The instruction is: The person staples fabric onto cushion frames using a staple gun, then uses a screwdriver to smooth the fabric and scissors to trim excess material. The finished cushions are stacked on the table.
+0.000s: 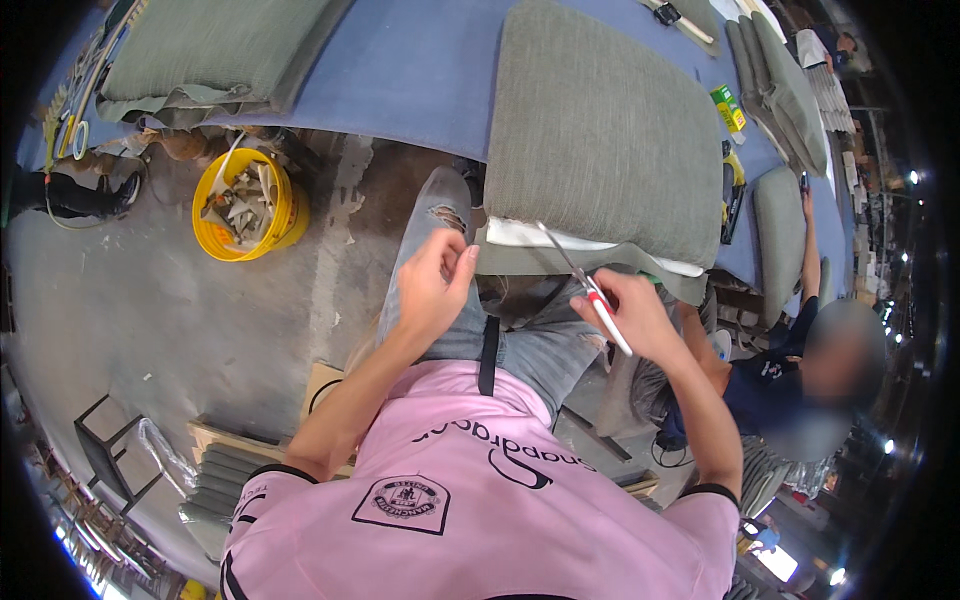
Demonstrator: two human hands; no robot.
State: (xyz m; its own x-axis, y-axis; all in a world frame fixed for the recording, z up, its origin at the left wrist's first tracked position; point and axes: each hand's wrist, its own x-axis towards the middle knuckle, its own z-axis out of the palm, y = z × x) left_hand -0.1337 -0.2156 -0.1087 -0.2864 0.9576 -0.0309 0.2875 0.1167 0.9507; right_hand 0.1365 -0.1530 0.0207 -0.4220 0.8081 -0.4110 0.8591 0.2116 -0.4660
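A grey-green cushion lies on the blue-covered table in front of me. White lining shows along its near edge, and a loose flap of grey-green fabric hangs below that. My right hand grips scissors with red and white handles. Their blades point up and away, over the white lining at the cushion's near edge. Just left of the cushion's near corner is my left hand, its fingers curled in and the thumb raised. Whatever those fingers may hold is too small to tell.
A yellow bucket of fabric scraps stands on the floor at left. Another cushion lies at the table's far left. A yellow-and-black tool and a green-and-yellow box lie right of my cushion. A co-worker sits close on my right.
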